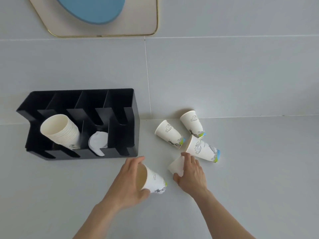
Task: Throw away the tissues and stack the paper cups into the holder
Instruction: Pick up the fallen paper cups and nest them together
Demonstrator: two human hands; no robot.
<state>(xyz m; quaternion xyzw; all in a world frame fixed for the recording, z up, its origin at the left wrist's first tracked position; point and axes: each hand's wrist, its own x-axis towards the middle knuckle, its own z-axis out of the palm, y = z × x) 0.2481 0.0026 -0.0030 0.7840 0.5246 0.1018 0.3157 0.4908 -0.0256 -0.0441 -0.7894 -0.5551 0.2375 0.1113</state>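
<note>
A black cup holder (133, 107) with several slots stands at the left. A stack of paper cups (60, 131) leans in its left slot, and white lids (98, 141) sit in the slot beside it. My left hand (127, 185) grips a printed paper cup (154, 181) lying on its side, mouth to the left. My right hand (191, 171) closes over another paper cup (176, 166) on the table. Three more printed cups lie tipped over just beyond: one (169, 133), one (192, 124) and one (202, 150). No tissues are in view.
The grey table surface (241, 169) runs to the right and front. At the top, on the tiled floor, lies a beige gold-rimmed panel (138, 23) with a blue round object (93, 9) over it.
</note>
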